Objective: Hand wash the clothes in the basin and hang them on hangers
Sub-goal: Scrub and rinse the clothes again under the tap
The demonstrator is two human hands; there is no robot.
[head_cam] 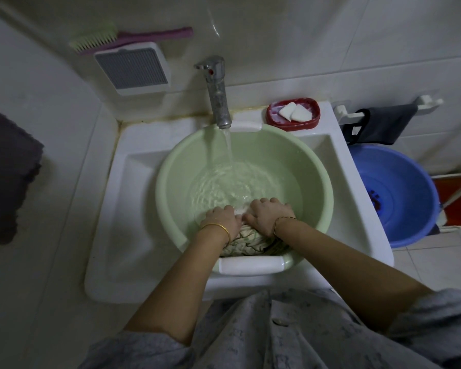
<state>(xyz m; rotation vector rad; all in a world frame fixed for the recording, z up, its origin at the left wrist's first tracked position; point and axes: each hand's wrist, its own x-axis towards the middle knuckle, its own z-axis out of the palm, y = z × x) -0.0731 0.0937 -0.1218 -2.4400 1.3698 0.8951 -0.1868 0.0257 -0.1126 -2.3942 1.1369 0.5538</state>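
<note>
From the head view, I am seeing both hands working in the green basin [171,166], which is sitting in the white sink [123,209]. The left hand [222,219] and right hand [268,215] are lying side by side at the basin's near wall, fingers curled and gripping a bunched pale cloth [246,242] that is lying half in the water, just inside the near rim. The tap [217,91] at the basin's far rim is running, and water is pooling in the bottom.

I judge the job to be early: the cloth is being soaked or rubbed, and no suds are showing. Rinsing, wringing and hanging are all left, and no hangers are showing here.

Just right of the tap, a red dish [293,121] is holding white soap [293,111]. Right of the basin, past the sink's edge, a blue tub [399,198] is standing on the floor. A brush [112,38] is hanging on the wall, up and left of the tap. Nothing is blocking the hands.
</note>
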